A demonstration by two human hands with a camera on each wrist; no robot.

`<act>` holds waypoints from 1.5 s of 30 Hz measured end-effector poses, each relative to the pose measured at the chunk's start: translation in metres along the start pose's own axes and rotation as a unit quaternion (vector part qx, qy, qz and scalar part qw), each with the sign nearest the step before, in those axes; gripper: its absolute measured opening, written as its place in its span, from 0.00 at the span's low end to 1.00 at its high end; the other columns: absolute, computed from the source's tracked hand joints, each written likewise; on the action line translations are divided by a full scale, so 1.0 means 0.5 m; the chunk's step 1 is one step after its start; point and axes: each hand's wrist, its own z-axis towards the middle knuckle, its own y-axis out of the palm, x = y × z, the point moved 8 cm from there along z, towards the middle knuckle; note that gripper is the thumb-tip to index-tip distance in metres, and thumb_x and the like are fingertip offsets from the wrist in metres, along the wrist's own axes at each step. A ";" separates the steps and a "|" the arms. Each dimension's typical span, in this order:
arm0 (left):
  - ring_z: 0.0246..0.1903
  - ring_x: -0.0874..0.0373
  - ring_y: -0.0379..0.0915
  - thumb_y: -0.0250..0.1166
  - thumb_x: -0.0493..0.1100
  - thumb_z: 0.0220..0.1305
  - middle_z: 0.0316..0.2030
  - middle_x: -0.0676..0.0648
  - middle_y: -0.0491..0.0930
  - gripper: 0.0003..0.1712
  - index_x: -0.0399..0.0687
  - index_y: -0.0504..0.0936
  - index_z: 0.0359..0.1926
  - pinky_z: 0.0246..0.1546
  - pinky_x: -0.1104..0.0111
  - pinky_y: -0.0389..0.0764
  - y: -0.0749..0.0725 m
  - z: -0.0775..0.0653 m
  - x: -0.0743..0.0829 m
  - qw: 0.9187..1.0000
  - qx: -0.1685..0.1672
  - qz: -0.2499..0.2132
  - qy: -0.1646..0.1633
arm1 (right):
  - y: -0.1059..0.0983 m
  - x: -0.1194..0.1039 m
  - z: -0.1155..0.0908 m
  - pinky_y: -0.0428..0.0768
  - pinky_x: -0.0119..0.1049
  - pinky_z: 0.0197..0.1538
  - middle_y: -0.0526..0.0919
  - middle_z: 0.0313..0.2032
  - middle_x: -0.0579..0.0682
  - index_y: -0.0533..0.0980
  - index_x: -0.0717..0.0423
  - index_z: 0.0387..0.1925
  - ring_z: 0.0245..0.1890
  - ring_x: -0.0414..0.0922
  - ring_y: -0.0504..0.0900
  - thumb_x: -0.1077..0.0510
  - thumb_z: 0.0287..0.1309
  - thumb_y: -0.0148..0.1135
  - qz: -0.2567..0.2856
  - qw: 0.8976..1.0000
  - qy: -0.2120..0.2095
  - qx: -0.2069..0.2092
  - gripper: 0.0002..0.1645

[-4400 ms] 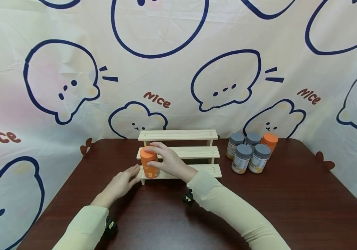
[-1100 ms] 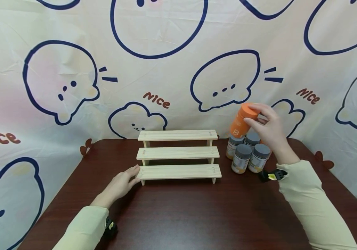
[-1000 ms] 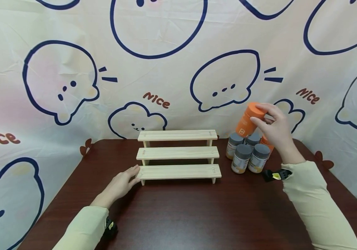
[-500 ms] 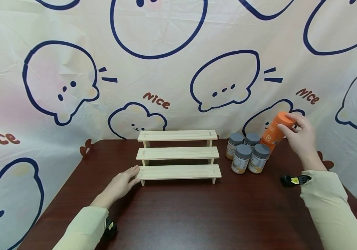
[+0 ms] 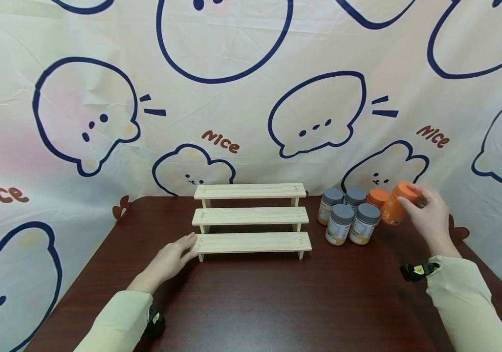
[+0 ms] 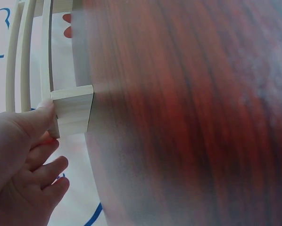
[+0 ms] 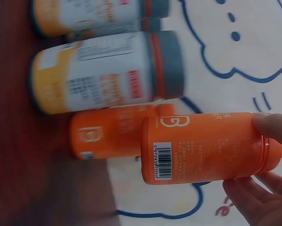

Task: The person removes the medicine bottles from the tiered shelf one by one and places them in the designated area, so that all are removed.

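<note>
My right hand (image 5: 431, 215) grips an orange pill bottle (image 5: 394, 207) by its cap end, thumb on one side and fingers on the other. The bottle tilts, cap up and to the right, beside a second orange bottle (image 5: 377, 197). In the right wrist view the held bottle (image 7: 202, 148) shows a barcode and hangs over the table. My left hand (image 5: 167, 259) is at the left end of the lowest step of a three-tier wooden shelf (image 5: 251, 242). The left wrist view has its thumb and forefinger pinching that step's end (image 6: 55, 128).
Several white-and-yellow bottles with grey caps (image 5: 339, 225) stand close together right of the shelf, next to the standing orange bottle. A cartoon-print cloth (image 5: 251, 112) hangs behind the dark wooden table (image 5: 277, 303).
The right hand has taken the orange bottle off the lowest step, carried it right over the grey-capped bottles and lowered it beside the other orange one. The left hand has stayed put.
</note>
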 end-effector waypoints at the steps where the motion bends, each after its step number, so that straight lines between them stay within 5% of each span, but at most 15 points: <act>1: 0.59 0.40 0.60 0.60 0.39 0.63 0.61 0.34 0.64 0.28 0.30 0.67 0.61 0.54 0.49 0.65 0.000 0.000 0.000 1.000 0.000 -0.001 0.000 | 0.005 0.008 -0.005 0.71 0.47 0.54 0.68 0.55 0.63 0.68 0.62 0.60 0.51 0.60 0.70 0.49 0.58 0.60 0.002 1.000 -0.001 -0.003 0.33; 10: 0.59 0.40 0.60 0.60 0.39 0.63 0.61 0.34 0.64 0.28 0.30 0.67 0.61 0.54 0.49 0.65 0.003 0.002 -0.002 1.000 -0.003 0.000 -0.002 | 0.052 0.086 -0.025 0.73 0.48 0.50 0.69 0.53 0.63 0.71 0.60 0.58 0.51 0.57 0.69 0.47 0.54 0.64 0.013 0.999 -0.004 -0.032 0.33; 13: 0.59 0.40 0.61 0.60 0.39 0.63 0.61 0.34 0.64 0.28 0.30 0.67 0.61 0.54 0.49 0.65 0.001 0.003 -0.002 1.000 -0.001 0.001 -0.001 | 0.060 0.068 -0.038 0.70 0.59 0.48 0.67 0.54 0.68 0.69 0.66 0.58 0.51 0.62 0.66 0.48 0.58 0.61 -0.016 0.998 -0.011 -0.054 0.33; 26: 0.59 0.41 0.61 0.60 0.40 0.63 0.61 0.35 0.64 0.28 0.32 0.66 0.62 0.54 0.49 0.66 0.002 0.000 -0.003 1.000 -0.004 -0.003 -0.010 | 0.080 0.069 -0.052 0.70 0.59 0.48 0.63 0.56 0.69 0.66 0.69 0.59 0.52 0.64 0.64 0.57 0.60 0.58 -0.030 0.996 -0.010 -0.080 0.29; 45: 0.60 0.41 0.60 0.60 0.41 0.63 0.62 0.35 0.63 0.29 0.32 0.65 0.62 0.55 0.49 0.65 0.003 0.000 -0.012 1.000 -0.015 -0.020 -0.016 | 0.084 0.067 -0.061 0.68 0.61 0.50 0.59 0.57 0.72 0.58 0.69 0.64 0.54 0.66 0.62 0.51 0.62 0.56 -0.037 0.995 -0.002 -0.098 0.37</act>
